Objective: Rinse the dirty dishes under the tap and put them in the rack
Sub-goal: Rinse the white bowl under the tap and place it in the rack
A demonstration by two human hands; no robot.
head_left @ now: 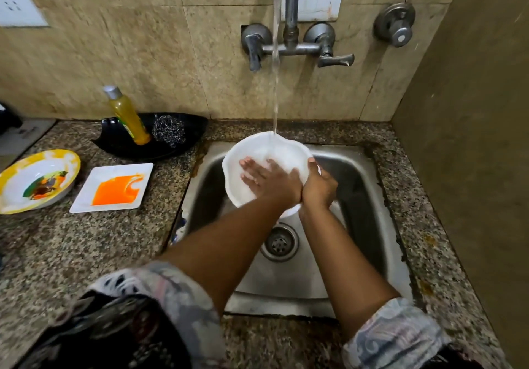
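- One white scalloped-rim bowl point(266, 154) is tilting over the steel sink point(369, 225), its upper rim catching the single stream of water point(275, 62) falling from the wall-mounted metal tap point(290, 11).
- Two hands are working on it: the left hand point(272, 178) is lying flat inside the bowl with fingers straight and spread, pressing the inner surface; the right hand point(319, 187) is gripping the bowl's right rim, thumb hooked over the edge.
- Two dirty dishes are waiting on the speckled granite bench point(86, 248), left of the sink: one round yellow-rimmed plate point(37, 181) smeared with dark and orange residue, and one square white plate point(113, 187) smeared with orange sauce.
- One black tray point(126, 142) behind them is holding one yellow liquid-soap bottle point(127, 115) and one steel-wool scrubber point(169, 131).
- The bowl's lower edge is hiding behind the wrists; the right hand's fingers are out of sight under the bowl.
- The round plate is being cut off by the left frame edge.
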